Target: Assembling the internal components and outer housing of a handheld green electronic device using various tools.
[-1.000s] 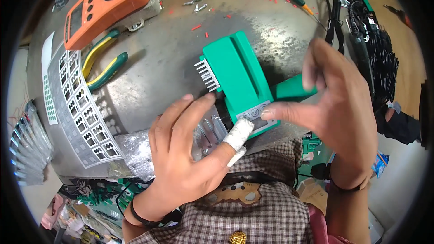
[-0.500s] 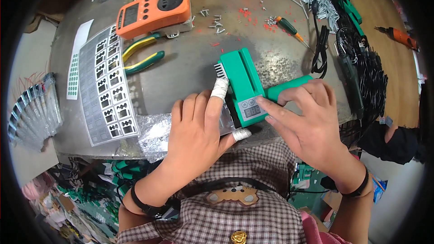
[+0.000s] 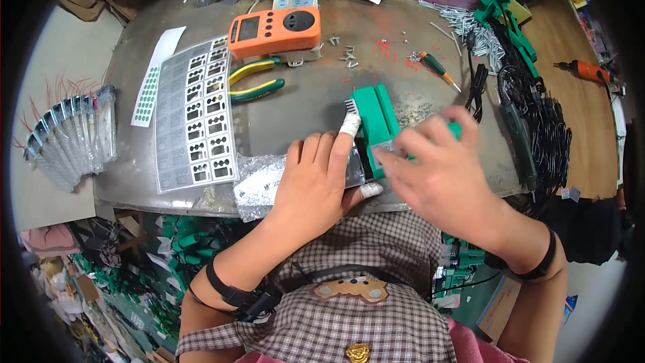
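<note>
A green plastic device [image 3: 376,115] with a grey display label [image 3: 381,148] and a row of metal teeth lies near the table's front edge. My left hand [image 3: 309,178] steadies its left side, the taped index finger by the teeth and the taped thumb below. Under that palm sits a silvery metal part, with bubble wrap [image 3: 259,181] sticking out to the left. Over the label and handle hovers my right hand [image 3: 447,171], slightly blurred. Its fingers are apart, the index tip at the label, and it hides most of the handle and display.
Left stand a sheet of black-and-white labels [image 3: 195,117], a strip of green dots [image 3: 146,97] and green-yellow pliers [image 3: 265,86]. Behind is an orange meter [image 3: 274,32]. A screwdriver [image 3: 440,70], loose screws [image 3: 346,57] and black cables [image 3: 551,124] lie right and back.
The whole scene has shifted in view as my head turned. My right hand has spread over the label and handle, covering the display that showed earlier. The left hand keeps its hold.
</note>
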Demonstrator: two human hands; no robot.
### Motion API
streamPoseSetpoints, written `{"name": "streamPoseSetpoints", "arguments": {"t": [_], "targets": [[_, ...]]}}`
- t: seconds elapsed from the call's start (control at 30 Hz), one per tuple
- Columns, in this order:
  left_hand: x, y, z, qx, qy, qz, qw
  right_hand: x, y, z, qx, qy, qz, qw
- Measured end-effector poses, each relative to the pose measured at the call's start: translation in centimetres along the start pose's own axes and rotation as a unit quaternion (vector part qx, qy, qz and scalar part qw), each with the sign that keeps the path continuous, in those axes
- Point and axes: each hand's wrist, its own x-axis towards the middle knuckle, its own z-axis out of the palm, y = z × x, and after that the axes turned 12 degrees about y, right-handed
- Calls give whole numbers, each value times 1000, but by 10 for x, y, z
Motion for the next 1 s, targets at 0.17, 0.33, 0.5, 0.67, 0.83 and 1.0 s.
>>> {"name": "streamPoseSetpoints", "arguments": {"t": [0.17,0.33,0.5,0.67,0.83,1.0], "targets": [[-3,8,9,51,72,6,996,-9,8,13,88,46,-3,995],[35,29,14,-7,50,85,995,-15,5,13,38,8,-18,999],[55,45,15,-18,78,48,996,-23,58,21,226,203,113,946],[97,69,87,-44,-33,3,998,-93,187,51,-87,123,158,976],[83,121,-58,-96,-50,115,987,-74,192,56,21,253,43,966],[-35,30,-216,-165,-58,-146,974,-25,36,2,292,130,98,942]]}}
